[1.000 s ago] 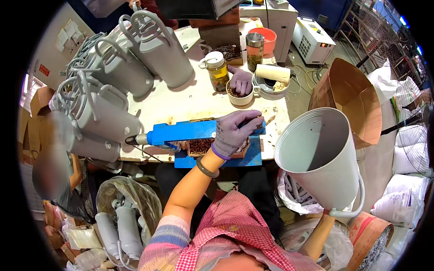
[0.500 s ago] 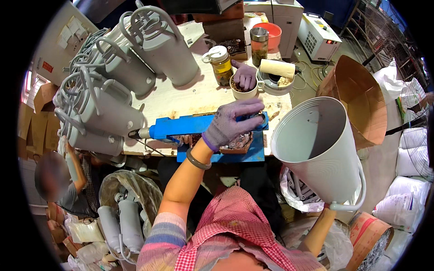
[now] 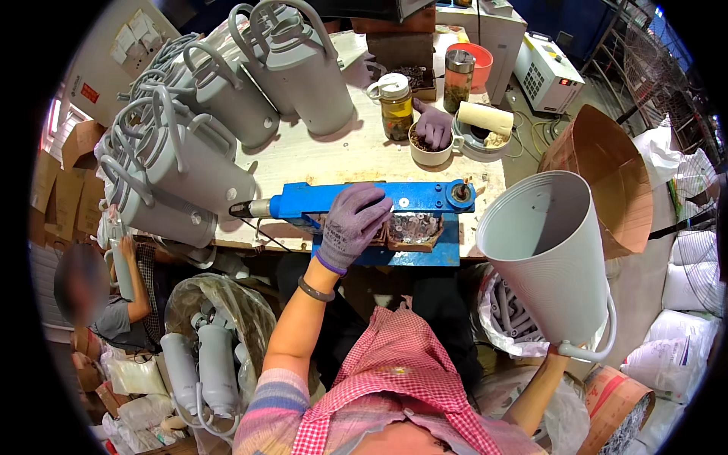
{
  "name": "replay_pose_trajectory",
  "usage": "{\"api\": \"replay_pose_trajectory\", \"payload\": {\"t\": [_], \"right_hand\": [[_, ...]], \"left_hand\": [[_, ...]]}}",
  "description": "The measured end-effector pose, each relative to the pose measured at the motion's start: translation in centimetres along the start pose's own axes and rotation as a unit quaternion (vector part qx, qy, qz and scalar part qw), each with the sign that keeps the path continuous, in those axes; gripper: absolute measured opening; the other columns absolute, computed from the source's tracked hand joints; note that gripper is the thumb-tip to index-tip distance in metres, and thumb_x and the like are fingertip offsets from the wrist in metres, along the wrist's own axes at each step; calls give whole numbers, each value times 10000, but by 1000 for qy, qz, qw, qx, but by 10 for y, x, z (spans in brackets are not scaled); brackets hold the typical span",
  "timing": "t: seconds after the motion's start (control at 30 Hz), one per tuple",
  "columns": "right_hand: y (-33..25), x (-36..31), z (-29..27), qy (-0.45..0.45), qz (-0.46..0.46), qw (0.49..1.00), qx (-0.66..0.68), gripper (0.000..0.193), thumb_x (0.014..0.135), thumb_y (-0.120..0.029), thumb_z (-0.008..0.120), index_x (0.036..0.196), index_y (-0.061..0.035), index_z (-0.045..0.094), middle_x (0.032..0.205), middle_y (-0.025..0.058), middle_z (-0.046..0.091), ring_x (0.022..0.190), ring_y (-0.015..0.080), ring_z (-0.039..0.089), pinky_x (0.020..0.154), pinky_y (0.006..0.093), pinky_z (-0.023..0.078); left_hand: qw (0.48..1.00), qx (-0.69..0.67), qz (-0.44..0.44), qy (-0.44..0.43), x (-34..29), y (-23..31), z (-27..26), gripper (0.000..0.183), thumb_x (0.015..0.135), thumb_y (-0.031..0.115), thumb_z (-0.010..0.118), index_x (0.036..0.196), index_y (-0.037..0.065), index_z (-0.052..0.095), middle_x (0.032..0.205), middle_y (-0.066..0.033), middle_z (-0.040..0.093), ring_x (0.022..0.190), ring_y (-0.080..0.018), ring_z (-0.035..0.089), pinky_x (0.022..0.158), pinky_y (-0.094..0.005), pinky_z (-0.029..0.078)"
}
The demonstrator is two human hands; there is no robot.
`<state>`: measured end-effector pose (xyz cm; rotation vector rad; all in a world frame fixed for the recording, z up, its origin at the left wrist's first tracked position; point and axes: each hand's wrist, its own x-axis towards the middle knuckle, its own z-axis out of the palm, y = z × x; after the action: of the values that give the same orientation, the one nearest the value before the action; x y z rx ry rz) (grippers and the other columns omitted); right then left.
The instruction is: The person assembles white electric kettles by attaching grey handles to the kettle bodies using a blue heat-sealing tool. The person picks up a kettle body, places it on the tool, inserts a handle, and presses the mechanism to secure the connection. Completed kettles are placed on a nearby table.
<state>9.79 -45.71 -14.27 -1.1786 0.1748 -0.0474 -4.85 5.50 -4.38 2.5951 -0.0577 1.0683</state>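
Note:
My left hand (image 3: 352, 230), in a purple-grey knit glove, lies over the middle of a blue metal bar fixture (image 3: 417, 196). Its fingers stretch rightward with nothing visible in them. Below the fingertips a small open box (image 3: 413, 230) holds washers and other small metal parts. At the bar's right end a round fitting with an upright pin (image 3: 460, 192) is uncovered. My right hand (image 3: 556, 353), mostly hidden, holds a large grey ribbed bucket (image 3: 547, 280) near its base and handle, tilted with the mouth toward me and the table.
Several grey handled containers (image 3: 311, 80) crowd the table's left. Behind the fixture are a white cup (image 3: 432, 156) with a purple glove (image 3: 434, 125) on it, and lidded jars (image 3: 395, 106). A cardboard box (image 3: 607, 182) stands right. Another person (image 3: 114, 303) is at far left.
My left hand has moved left from the bar's right end to its middle, uncovering the round fitting. The bucket stays held in my right hand. The whole view has shifted slightly.

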Motion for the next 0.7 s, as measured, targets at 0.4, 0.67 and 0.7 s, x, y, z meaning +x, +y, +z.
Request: {"api": "replay_pose_trajectory", "payload": {"t": [0.4,0.67,0.7], "right_hand": [[-1,-17,-11,12,-14,1000,14,518,1067,-427,350,1366,-42,524,1298,112,599,1154,229,588,998,364,474],[17,-6,-47,60,-37,997,-29,517,1066,-427,359,1358,-36,530,1296,110,604,1152,222,592,1004,357,474],[18,-5,-49,72,-51,995,-51,514,1066,-427,363,1348,-36,538,1289,110,606,1139,218,598,998,355,476]], "left_hand": [[992,-122,-18,-22,96,57,40,237,837,112,737,1063,39,734,954,-140,739,826,-295,722,747,-342,575],[994,-28,89,-64,104,57,40,234,838,129,717,1057,48,704,1053,-144,714,936,-304,695,816,-380,570],[993,-31,82,-75,108,62,34,233,830,110,726,1053,48,715,1059,-152,713,960,-309,693,830,-377,569]]}}
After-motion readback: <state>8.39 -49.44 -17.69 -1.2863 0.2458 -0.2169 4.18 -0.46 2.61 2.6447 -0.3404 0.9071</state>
